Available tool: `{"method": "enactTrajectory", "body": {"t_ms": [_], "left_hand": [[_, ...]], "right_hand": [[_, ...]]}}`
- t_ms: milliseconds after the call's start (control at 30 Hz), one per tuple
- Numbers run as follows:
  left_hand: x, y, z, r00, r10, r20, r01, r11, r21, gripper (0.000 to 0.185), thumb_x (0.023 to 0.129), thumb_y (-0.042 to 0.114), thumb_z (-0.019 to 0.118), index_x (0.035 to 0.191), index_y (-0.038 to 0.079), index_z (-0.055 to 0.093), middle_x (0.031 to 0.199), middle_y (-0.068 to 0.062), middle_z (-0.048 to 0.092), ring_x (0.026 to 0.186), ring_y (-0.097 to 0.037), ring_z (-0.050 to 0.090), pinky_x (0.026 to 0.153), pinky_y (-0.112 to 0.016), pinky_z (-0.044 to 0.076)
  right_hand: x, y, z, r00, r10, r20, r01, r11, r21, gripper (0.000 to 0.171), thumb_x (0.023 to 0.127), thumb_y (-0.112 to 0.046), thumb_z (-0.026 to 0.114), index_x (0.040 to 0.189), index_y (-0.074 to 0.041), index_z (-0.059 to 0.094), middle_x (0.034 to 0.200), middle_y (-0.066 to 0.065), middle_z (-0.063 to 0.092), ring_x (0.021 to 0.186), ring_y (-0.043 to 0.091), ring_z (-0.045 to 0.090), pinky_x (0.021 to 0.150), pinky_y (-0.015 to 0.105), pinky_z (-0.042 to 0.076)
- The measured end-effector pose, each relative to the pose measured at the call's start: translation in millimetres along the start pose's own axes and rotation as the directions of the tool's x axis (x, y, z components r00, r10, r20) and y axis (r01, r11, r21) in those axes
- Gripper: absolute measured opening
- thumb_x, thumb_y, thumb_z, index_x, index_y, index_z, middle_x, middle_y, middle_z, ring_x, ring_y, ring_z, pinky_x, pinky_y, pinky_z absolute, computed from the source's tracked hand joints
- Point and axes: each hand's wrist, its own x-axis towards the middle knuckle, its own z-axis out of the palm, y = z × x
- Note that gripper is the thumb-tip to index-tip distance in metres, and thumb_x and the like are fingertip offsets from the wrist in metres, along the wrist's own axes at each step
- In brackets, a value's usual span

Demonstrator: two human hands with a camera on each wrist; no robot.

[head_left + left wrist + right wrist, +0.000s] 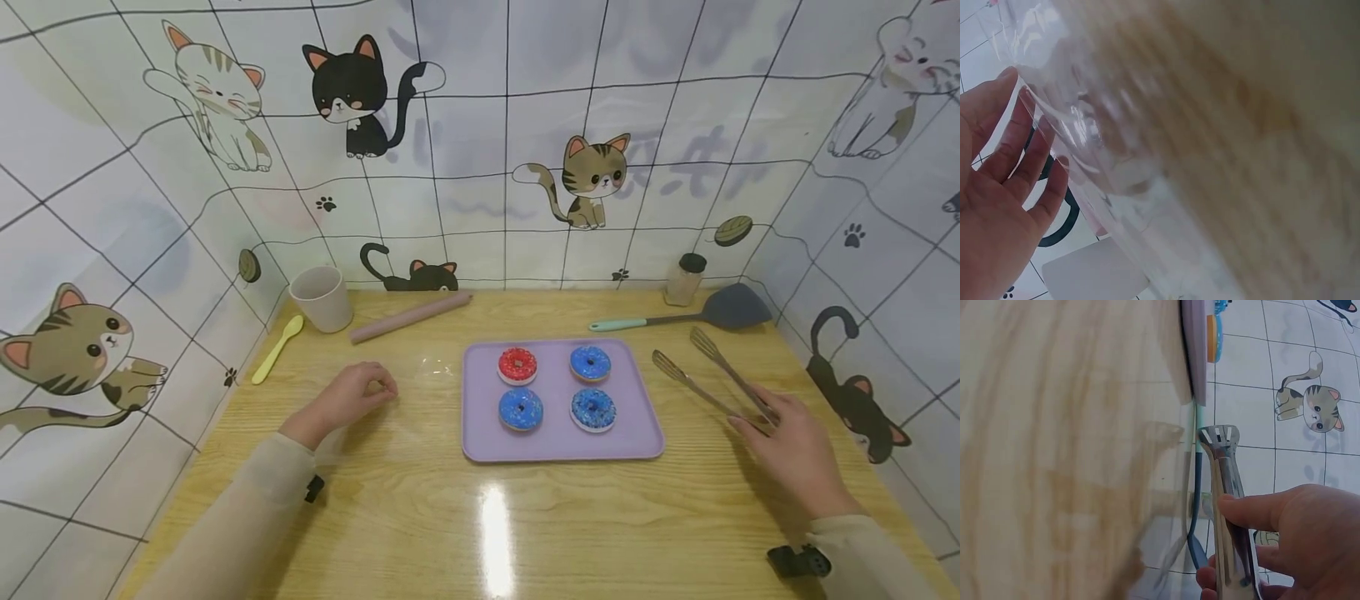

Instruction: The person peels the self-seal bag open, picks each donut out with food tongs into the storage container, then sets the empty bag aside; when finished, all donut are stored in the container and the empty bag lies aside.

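Observation:
On the wooden table a purple tray (480,433) carries one red donut (517,365) and three blue donuts (590,363) (521,409) (592,409). To the tray's right my right hand (757,417) grips the handle end of metal tongs (705,375), whose tips point away toward the back. The right wrist view shows thumb and fingers (1241,509) curled round the tongs (1219,440). Left of the tray, my left hand (378,387) lies by a clear plastic film (437,367). In the left wrist view its fingertips (1029,100) touch the film's edge (1104,144).
Along the back stand a beige cup (321,297), a pink rolling pin (411,317), a grey spatula with a teal handle (720,310) and a small jar (685,279). A yellow spoon (277,347) lies at the left. Cat-patterned walls enclose three sides.

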Motion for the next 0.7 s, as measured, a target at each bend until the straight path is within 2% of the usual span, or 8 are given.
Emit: {"method": "enactTrajectory", "body": {"t_ms": [200,400,500,567,700], "left_hand": [[1.7,-1.5,3.9,1.0,-0.003,0.006,0.003,1.0,-0.003,0.005,0.097,0.014,0.073,0.093,0.014,0.075,0.096,0.003,0.07,0.097,-0.019,0.063,0.092,-0.047,0.053],[2.6,-2.4,7.6,1.0,-0.016,0.01,0.015,1.0,0.005,0.005,0.097,0.015,0.073,0.094,0.017,0.075,0.1,0.003,0.07,0.1,-0.019,0.062,0.094,-0.047,0.052],[4.6,-0.4,7.9,1.0,-0.021,0.005,0.022,1.0,-0.006,0.005,0.097,0.014,0.073,0.094,0.017,0.075,0.104,0.001,0.069,0.104,-0.021,0.062,0.096,-0.048,0.051],[6.2,-0.2,7.6,1.0,-0.011,0.002,0.011,1.0,-0.007,0.005,0.097,0.013,0.073,0.094,0.016,0.074,0.106,-0.001,0.068,0.106,-0.023,0.061,0.097,-0.048,0.05],[8.0,1.4,6.9,0.999,0.031,-0.014,-0.031,0.999,-0.01,0.001,0.096,0.012,0.074,0.096,0.013,0.075,0.108,-0.003,0.069,0.108,-0.025,0.061,0.097,-0.049,0.051]], "right_hand": [[2.3,7.0,1.8,0.999,0.02,0.027,-0.019,0.998,-0.052,0.071,0.093,-0.035,0.078,0.143,0.008,0.052,0.102,0.031,0.06,0.083,0.043,0.059,0.063,0.053,0.045],[6.2,9.4,1.3,0.989,0.051,0.139,-0.039,0.996,-0.085,0.081,0.092,-0.051,0.074,0.141,0.01,0.052,0.115,0.038,0.063,0.096,0.053,0.062,0.071,0.062,0.049],[6.5,8.2,1.5,0.985,0.052,0.167,-0.035,0.994,-0.102,0.086,0.092,-0.056,0.072,0.14,0.012,0.05,0.122,0.039,0.061,0.103,0.056,0.06,0.076,0.064,0.049],[6.5,5.0,0.5,0.984,0.048,0.173,-0.029,0.993,-0.112,0.086,0.092,-0.055,0.073,0.14,0.012,0.049,0.122,0.04,0.06,0.104,0.057,0.059,0.078,0.065,0.048],[9.6,1.0,-0.4,0.978,0.057,0.201,-0.03,0.991,-0.131,0.098,0.089,-0.057,0.075,0.147,0.014,0.039,0.126,0.044,0.053,0.11,0.061,0.052,0.084,0.071,0.045]]}}
